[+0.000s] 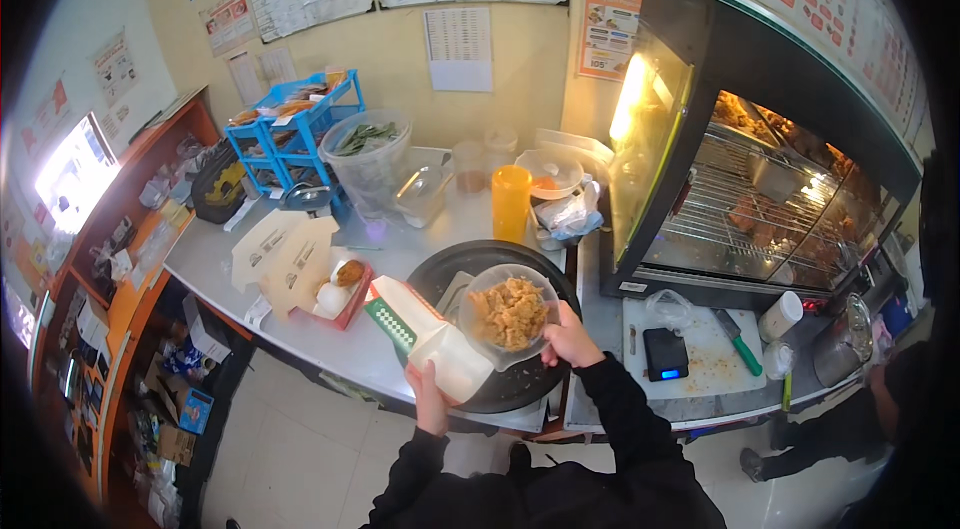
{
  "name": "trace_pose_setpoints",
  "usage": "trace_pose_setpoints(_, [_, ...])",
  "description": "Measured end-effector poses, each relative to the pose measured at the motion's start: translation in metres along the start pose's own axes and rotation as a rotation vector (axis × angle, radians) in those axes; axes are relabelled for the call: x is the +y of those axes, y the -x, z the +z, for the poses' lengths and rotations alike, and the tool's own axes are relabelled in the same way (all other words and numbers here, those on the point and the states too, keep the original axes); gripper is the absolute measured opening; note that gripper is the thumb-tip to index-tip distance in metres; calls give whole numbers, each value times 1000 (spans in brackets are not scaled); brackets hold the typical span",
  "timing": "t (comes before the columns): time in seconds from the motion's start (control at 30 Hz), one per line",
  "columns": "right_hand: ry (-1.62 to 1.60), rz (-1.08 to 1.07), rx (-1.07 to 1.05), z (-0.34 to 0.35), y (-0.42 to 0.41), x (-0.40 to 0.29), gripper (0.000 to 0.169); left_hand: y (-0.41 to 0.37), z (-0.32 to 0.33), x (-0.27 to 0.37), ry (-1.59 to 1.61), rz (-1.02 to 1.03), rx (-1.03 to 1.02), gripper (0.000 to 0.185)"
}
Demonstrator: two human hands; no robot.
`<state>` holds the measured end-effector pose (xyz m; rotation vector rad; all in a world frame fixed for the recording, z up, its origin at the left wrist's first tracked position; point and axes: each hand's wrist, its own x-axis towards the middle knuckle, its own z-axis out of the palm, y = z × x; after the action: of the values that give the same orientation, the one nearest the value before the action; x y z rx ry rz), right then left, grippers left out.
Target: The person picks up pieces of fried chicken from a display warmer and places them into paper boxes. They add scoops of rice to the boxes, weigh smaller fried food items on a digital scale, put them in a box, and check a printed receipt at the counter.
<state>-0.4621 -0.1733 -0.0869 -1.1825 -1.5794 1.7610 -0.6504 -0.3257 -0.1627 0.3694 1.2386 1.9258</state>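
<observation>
My left hand (430,395) grips the lower end of a white paper takeaway box (450,360) with a green checked side. Its flap stands unfolded toward me. In my right hand (568,337) is a clear plastic bowl (484,330) of small fried chicken pieces (512,311), tilted beside the box. Both are above a wide black round pan (525,394). Left of the pan stands a red-sided box (341,315) with its lid raised; white rounded food (331,299) and a browned fried piece (350,273) lie inside.
A yellow squeeze bottle (511,205) stands behind the pan. To the right are a digital scale (666,352), a green-handled knife (738,343) on a white cutting board (701,386), and a lit food warmer (622,259). Another person's leg (817,431) shows at far right.
</observation>
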Motion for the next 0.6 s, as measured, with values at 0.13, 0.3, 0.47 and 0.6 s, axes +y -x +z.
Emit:
trace_pose_setpoints(0.13, [333, -500, 352, 28, -1, -5, 43, -21, 48, -29, 85, 31, -65, 53])
trace_pose_setpoints(0.3, [687, -604, 504, 46, 0, 10, 43, -43, 71, -63, 87, 79, 12, 51])
trace_pose_setpoints(0.47, [757, -647, 550, 49, -6, 35, 46, -51, 68, -87, 165, 36, 23, 47])
trace_pose_setpoints(0.6, [753, -728, 575, 40, -8, 43, 48, -56, 64, -85, 158, 21, 21, 49])
